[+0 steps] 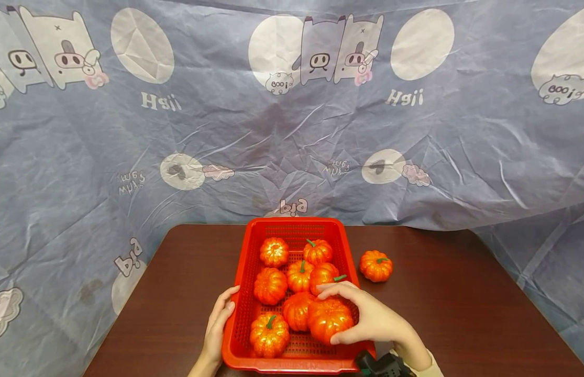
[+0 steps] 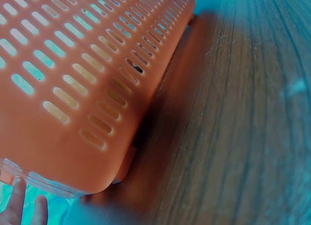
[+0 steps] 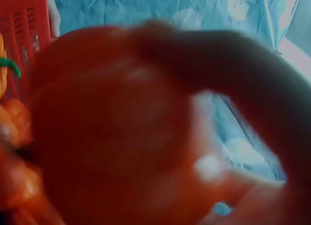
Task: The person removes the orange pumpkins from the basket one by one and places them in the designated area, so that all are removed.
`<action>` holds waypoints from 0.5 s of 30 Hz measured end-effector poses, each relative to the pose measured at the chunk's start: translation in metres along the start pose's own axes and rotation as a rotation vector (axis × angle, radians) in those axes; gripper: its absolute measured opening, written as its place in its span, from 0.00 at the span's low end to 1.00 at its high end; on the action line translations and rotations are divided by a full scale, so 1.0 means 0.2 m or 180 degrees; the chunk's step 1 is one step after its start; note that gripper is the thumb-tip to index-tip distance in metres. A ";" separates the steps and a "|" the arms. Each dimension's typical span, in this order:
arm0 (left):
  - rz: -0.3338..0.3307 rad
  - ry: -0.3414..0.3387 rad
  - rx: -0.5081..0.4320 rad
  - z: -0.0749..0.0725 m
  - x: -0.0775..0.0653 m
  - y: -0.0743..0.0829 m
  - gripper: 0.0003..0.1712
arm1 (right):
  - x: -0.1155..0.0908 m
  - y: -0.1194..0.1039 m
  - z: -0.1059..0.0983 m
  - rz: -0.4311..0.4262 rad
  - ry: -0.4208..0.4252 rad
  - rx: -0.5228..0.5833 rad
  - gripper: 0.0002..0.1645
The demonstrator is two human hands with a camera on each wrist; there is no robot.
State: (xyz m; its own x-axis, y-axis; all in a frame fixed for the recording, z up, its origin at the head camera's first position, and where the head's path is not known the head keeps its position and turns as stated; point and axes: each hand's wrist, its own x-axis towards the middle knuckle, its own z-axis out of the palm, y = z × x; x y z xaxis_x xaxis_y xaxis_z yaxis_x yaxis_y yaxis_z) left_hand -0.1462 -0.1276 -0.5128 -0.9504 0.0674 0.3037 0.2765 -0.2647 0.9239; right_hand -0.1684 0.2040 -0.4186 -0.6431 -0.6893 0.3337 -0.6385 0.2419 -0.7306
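Observation:
A red plastic basket [image 1: 298,365] stands on the table with several shiny orange toy pumpkins inside, some with green stems. My right hand [image 1: 374,317] is curled round a larger orange pumpkin [image 1: 328,320] at the basket's near right, fingers over its far side and thumb at its near side. In the right wrist view this pumpkin [image 3: 112,128] fills the middle, blurred. My left hand [image 1: 218,327] rests with fairly straight fingers against the basket's left side. Two of its fingertips [image 2: 18,190] show beside the basket's rim in the left wrist view.
One more orange pumpkin [image 1: 376,266] with a green stem lies on the dark wooden table [image 1: 461,303], right of the basket. Behind the table hangs a blue-grey cloth [image 1: 292,131] with cartoon prints. A black wrist device [image 1: 383,364] sits by the basket's near right corner.

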 end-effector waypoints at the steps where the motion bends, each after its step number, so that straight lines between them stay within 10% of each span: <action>1: 0.0005 -0.0006 -0.0001 0.00 0.00 0.00 0.22 | 0.00 0.01 -0.01 -0.0100 0.0061 0.0166 0.36; 15: 0.0021 -0.0070 -0.0053 0.00 0.00 0.00 0.23 | -0.05 0.09 -0.18 -0.0799 0.1025 0.1481 0.40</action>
State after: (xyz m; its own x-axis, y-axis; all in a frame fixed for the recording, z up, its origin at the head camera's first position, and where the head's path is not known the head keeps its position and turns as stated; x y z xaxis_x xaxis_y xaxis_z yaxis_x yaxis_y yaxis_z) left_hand -0.1464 -0.1283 -0.5134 -0.9451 0.0866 0.3150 0.2801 -0.2811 0.9179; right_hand -0.1885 0.2403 -0.4130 -0.6388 -0.4282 0.6392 -0.5821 -0.2743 -0.7655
